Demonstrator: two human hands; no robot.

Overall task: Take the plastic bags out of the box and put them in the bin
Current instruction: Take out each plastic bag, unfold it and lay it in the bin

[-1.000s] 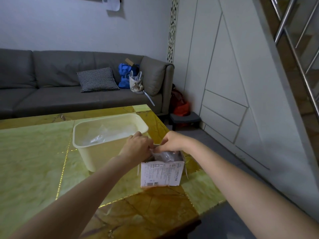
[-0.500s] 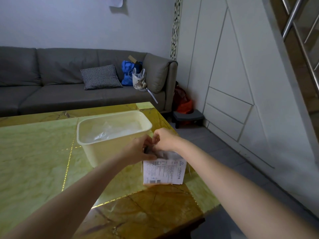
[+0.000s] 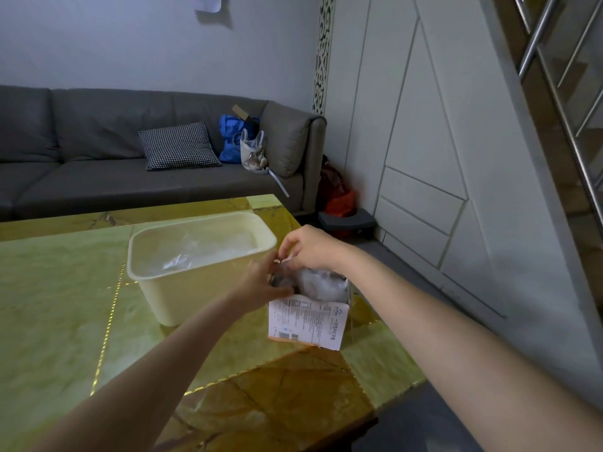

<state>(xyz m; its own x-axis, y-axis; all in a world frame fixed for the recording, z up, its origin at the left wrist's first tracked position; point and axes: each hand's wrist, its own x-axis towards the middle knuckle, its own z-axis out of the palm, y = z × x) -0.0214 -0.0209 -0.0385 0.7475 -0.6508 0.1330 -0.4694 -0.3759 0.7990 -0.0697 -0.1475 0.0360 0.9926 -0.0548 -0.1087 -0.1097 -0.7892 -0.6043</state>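
Observation:
A small white printed box [image 3: 308,322] stands on the table near its right edge, stuffed with clear plastic bags [image 3: 321,283]. Just left of it sits a cream plastic bin [image 3: 199,290] with crumpled clear plastic lying inside. My left hand [image 3: 261,285] holds the box's top left corner, fingers curled around it. My right hand [image 3: 308,247] hovers over the box opening and pinches a thin edge of a plastic bag between thumb and fingertips, lifted slightly above the box.
The table [image 3: 65,321] is glossy green and amber stone with gold seams; its right edge drops off just past the box. Behind it stands a grey sofa [image 3: 98,164] with a checked cushion [image 3: 179,146] and bags [image 3: 243,141].
My right hand has risen from the box opening with a bag edge pinched in it. My left hand has slid down onto the box's corner.

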